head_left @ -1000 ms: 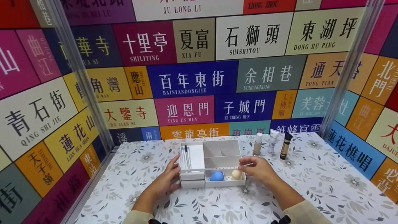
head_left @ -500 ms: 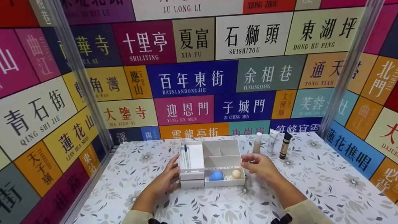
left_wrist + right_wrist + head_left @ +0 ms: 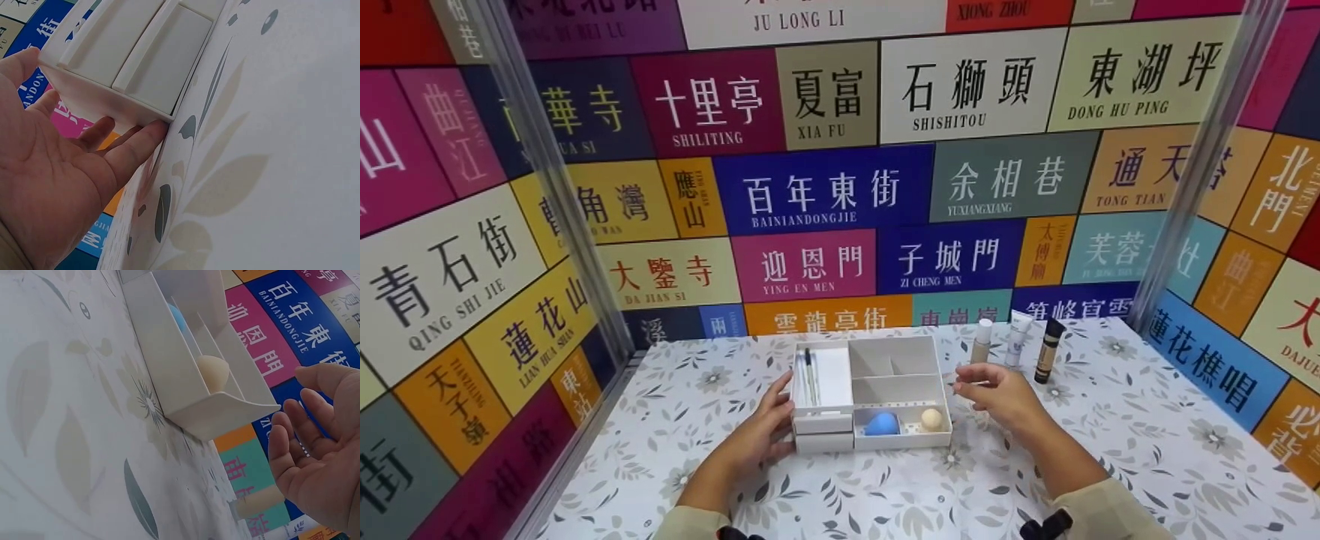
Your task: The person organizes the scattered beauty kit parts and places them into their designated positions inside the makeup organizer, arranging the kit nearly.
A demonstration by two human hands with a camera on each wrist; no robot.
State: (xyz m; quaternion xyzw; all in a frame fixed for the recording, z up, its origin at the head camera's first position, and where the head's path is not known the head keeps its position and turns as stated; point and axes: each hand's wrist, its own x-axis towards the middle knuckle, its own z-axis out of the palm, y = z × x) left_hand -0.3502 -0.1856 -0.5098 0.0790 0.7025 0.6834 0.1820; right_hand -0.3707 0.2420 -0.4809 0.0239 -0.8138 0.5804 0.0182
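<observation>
While the left hand (image 3: 761,429), loosely spread, touches the box (image 3: 825,443), the right hand (image 3: 997,394) (relaxed, empty) hovers beside it: brace both sides gently.

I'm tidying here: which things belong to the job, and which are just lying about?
Likely the job: white organizer, touched by the left hand; inside it, blue sponge, beige sponge, slim tools.

Seemingly standing by, untouched: white-capped bottle, white tube, dark tube.
</observation>
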